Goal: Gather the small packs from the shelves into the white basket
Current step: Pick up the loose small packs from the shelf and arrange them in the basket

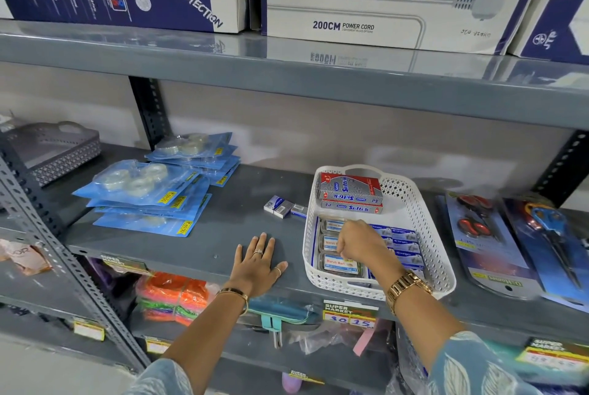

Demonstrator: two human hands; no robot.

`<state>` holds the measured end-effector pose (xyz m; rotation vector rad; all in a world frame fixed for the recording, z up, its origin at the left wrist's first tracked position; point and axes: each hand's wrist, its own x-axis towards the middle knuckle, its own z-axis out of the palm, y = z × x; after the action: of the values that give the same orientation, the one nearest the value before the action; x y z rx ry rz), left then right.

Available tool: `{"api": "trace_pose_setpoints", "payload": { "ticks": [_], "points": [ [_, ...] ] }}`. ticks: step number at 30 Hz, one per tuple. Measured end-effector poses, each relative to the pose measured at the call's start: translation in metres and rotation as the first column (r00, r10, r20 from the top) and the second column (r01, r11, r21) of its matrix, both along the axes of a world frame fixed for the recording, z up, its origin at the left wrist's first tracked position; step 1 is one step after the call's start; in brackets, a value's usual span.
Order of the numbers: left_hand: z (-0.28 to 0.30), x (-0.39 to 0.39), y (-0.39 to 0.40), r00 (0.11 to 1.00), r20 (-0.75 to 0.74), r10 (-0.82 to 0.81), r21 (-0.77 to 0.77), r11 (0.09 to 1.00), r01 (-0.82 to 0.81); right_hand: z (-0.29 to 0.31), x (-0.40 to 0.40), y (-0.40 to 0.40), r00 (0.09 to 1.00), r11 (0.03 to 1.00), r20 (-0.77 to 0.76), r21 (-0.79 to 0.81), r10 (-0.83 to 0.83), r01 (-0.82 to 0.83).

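Observation:
The white basket [424, 225] stands on the grey shelf [223, 235]. Inside it lie two red and silver boxes [350, 192] at the back, a row of clear packs with white labels [339, 264] and several small blue packs [404, 240]. My right hand [358, 241] is inside the basket over the clear packs, fingers curled; what it pinches is hidden. Three small blue and white packs [283, 207] lie on the shelf just left of the basket. My left hand [258, 262] rests flat on the shelf, fingers spread, holding nothing.
Stacks of blue tape packs [149, 193] lie at the shelf's left. Carded scissors [487, 235] lie right of the basket. A grey basket [54, 152] stands far left. Big power cord boxes [382, 8] fill the shelf above. Lower shelves hold coloured goods.

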<state>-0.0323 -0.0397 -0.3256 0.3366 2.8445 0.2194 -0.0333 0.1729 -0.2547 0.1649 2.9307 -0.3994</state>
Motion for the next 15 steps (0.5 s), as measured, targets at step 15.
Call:
{"api": "trace_pose_setpoints", "payload": {
  "ticks": [15],
  "points": [
    [-0.002,0.001,-0.002,0.999,-0.041,0.007,0.020,1.000,-0.006,0.010,-0.001,-0.015,0.997,0.996,-0.077,0.088,0.028,-0.021]
  ]
}}
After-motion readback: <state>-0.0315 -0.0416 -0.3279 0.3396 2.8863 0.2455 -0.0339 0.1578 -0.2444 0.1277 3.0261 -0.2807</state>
